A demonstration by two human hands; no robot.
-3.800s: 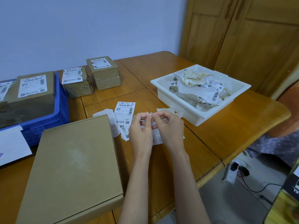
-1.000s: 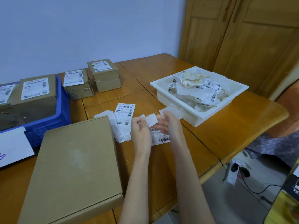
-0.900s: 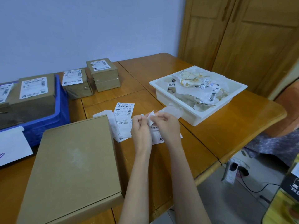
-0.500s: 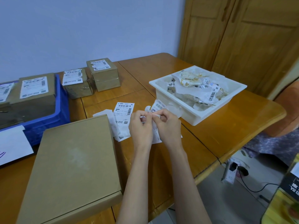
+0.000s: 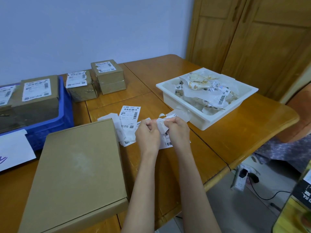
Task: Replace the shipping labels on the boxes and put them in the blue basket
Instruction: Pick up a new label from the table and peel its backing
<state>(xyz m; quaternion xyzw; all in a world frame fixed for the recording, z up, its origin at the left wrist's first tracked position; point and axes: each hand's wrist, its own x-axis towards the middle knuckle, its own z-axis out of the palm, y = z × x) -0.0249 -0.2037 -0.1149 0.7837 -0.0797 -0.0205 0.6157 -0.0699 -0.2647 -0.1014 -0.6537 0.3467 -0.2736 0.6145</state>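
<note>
Curled white label (image 5: 161,123), both hands' grip

Left hand (image 5: 147,134) and right hand (image 5: 178,132) now slightly apart; label backing (image 5: 161,123) peeled further, curling up between them, more than 0.5 s ago.

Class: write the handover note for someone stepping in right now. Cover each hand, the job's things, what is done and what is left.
Left hand and right hand: both pinch one label, peeling its backing.
Flat box: bare, nearest you.
Blue basket: holds labelled boxes.
Two small boxes: on the table, old labels on.
Left: stick the label on, basket the box, redo the small ones.
</note>
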